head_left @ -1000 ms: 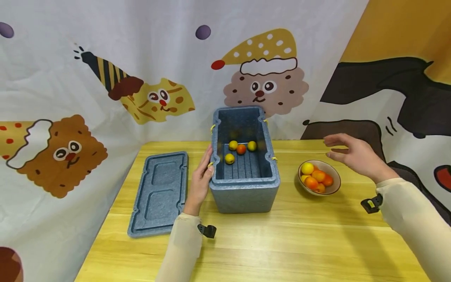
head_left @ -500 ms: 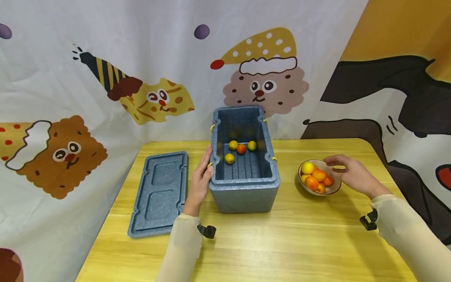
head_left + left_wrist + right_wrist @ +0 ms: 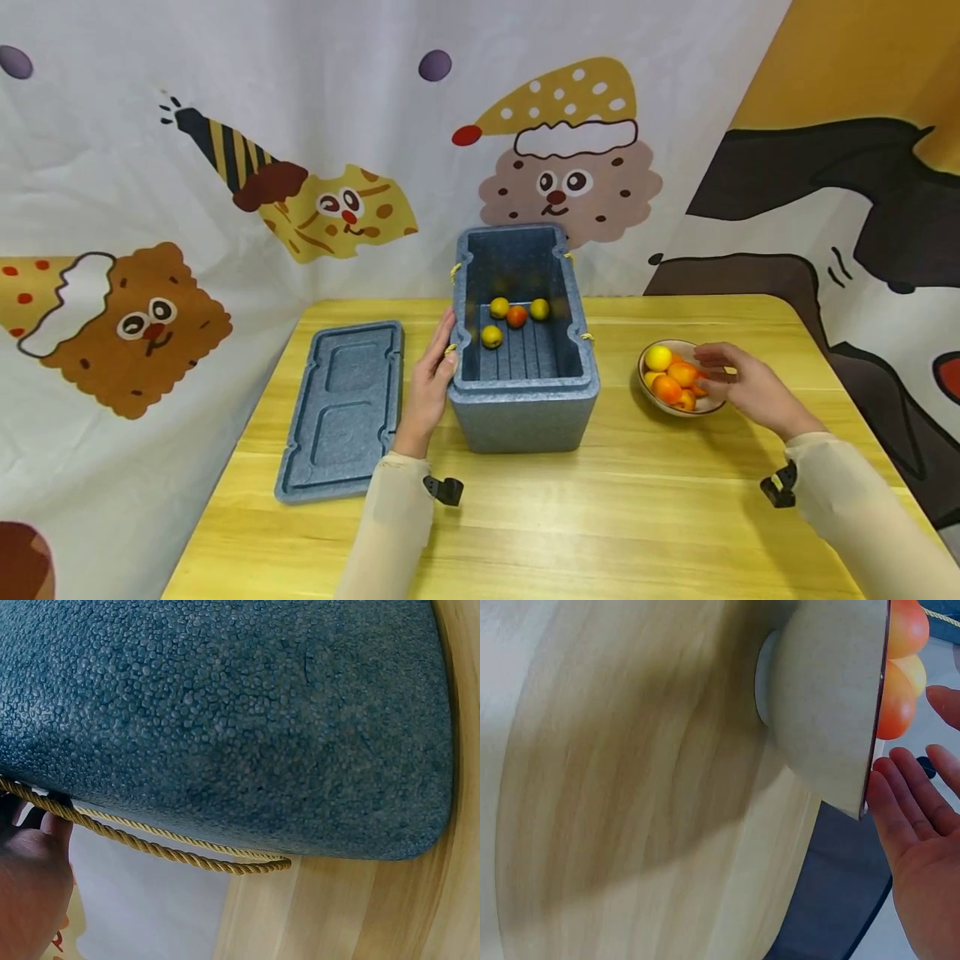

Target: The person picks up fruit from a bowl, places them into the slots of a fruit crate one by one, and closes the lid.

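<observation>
A blue-grey foam box [image 3: 525, 425] stands uncovered on the table, with several small yellow and orange-red fruits [image 3: 517, 316] on its floor. My left hand [image 3: 429, 387] rests against the box's left wall, thumb by the rim. In the left wrist view a yellow rope [image 3: 150, 846] loops past my left fingertips. To the right of the box is a pale bowl [image 3: 825, 712] heaped with small orange and yellow fruits [image 3: 682, 374]. My right hand [image 3: 753, 387] reaches over the bowl's right rim, fingers parted and nothing visibly held. Some fruits are partly hidden behind its fingertips.
The box's flat lid [image 3: 348, 367] lies on the table left of the box, partly behind my left forearm. A printed cloth [image 3: 360, 67] hangs directly behind the wooden table [image 3: 525, 525]. The box stands close to that cloth.
My right hand has come down and slightly left from above the table's right side to the bowl. My left hand, the box and the fruits in it stay in place.
</observation>
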Demonstrator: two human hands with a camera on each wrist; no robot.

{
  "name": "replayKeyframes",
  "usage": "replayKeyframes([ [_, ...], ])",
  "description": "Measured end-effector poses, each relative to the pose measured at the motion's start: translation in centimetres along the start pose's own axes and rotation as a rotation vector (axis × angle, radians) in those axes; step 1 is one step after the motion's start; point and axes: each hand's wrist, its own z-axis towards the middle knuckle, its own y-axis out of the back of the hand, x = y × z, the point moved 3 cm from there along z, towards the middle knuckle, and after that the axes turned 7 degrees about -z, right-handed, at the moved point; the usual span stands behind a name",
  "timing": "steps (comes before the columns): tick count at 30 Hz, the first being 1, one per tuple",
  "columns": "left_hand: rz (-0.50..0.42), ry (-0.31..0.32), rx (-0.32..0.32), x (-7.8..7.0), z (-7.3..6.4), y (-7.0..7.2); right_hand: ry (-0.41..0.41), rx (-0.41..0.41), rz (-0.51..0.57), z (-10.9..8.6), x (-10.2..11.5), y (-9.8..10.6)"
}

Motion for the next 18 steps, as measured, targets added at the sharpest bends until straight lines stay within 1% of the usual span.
replayKeyframes([
  [5, 0.004, -0.015, 0.004, -0.1, 0.1, 0.0, 0.003, 0.006, 0.019, 0.1, -0.1, -0.6],
  [11, 0.005, -0.015, 0.013, -0.2, 0.2, 0.0, -0.015, 0.002, -0.013, 0.3, -0.3, -1.0],
  [18, 0.016, -0.015, 0.007, -0.2, 0.1, 0.0, -0.022, -0.017, -0.054, 0.7, -0.2, -1.3],
])
